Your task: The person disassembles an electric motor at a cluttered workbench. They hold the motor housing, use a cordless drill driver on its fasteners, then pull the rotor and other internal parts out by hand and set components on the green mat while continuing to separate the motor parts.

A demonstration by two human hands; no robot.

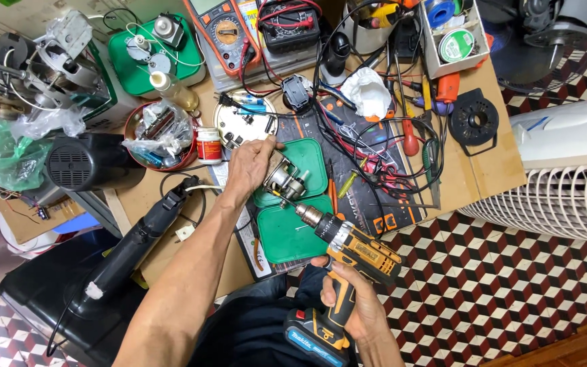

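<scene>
The left hand (249, 166) grips the motor (285, 180) on the green tray (310, 160), holding it steady near the table's (490, 170) front edge. The right hand (351, 306) is closed around the drill (348, 248), its bit touching the motor. Wires (388, 156) crowd the right side; free room is only toward the front edge.

Low wooden table (490, 146), crowded. Green tray (304, 238) at centre; multimeter (224, 30) beyond it, red bowl (151, 160) left of it, loose screwdrivers (410, 132) right of it.
</scene>
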